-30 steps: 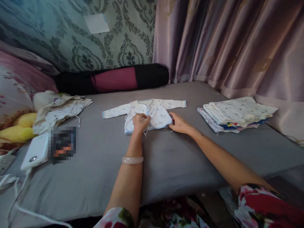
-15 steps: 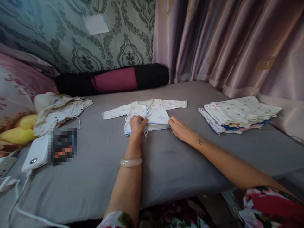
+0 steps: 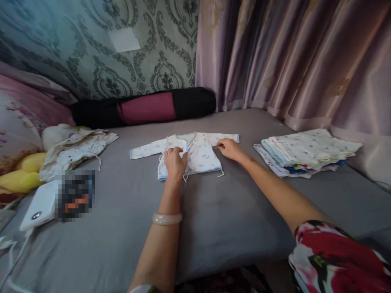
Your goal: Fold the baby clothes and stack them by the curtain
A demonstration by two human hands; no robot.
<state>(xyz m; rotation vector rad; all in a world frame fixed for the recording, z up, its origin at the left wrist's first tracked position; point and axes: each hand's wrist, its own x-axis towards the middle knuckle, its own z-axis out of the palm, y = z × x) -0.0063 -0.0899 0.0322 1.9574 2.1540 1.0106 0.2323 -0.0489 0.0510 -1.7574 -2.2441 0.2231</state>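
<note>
- Left hand point(image 3: 175, 162) is over the front of a white wrap-style baby top point(image 3: 201, 156), its fingers bent and its thumb apart from the forefinger; whether it pinches any cloth I cannot tell.
- Right hand point(image 3: 229, 149) is at the right side of the baby top, just below the sleeve on that side, its fingers curled; whether they grip the fabric I cannot tell.
- The baby top lies spread on a gray bed sheet point(image 3: 229, 219), both sleeves stretched outward, with pale blue edging at neck, cuffs and hem, a small faint print, and white ties hanging past the hem.
- Well to the right of the baby top sits a stack of folded printed garments point(image 3: 308, 150).
- Well to its left, a crumpled dotted garment point(image 3: 81, 148) with a white tie lies beside a yellow plush item point(image 3: 21, 175).
- Also left of the top and nearer the person, a white power bank point(image 3: 39, 205) with a cable plugged in is just beside a pixelated object point(image 3: 76, 197).
- Behind the top stretches a long black bag with a maroon panel point(image 3: 146, 108), before patterned wallpaper point(image 3: 171, 69).
- Mauve curtains point(image 3: 275, 53) hang behind the top, to its right.
</note>
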